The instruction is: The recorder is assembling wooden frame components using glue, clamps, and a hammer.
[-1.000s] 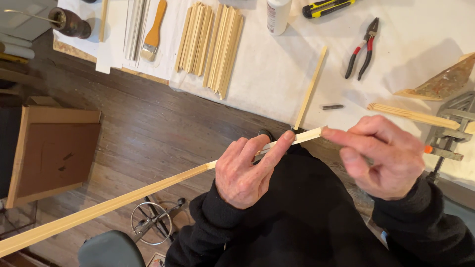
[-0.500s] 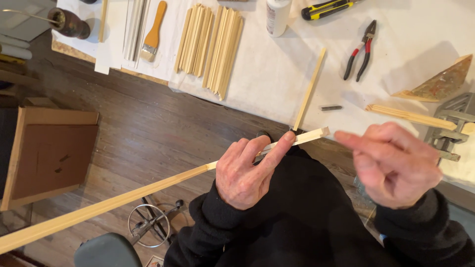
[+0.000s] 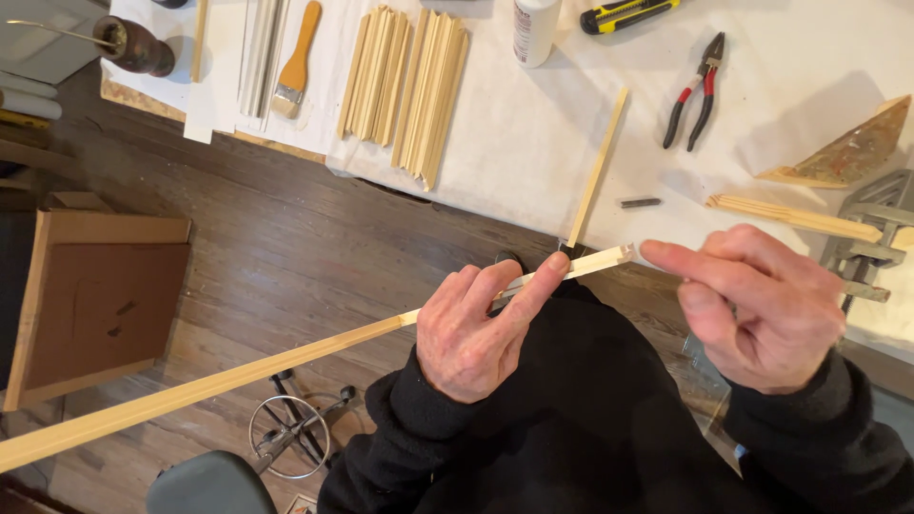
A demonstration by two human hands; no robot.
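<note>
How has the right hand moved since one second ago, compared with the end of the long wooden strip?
Yes. The right hand has let go of the long wooden strip end and drawn back rightward, toward the metal clamp.

A woodworking workshop: pliers, a paintbrush and bundled wood strips crowd the workbench

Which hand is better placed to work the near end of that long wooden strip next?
Probably right. The right hand is free, forefinger just off the tip of the long strip. The left hand grips that strip, steadying it.
</note>
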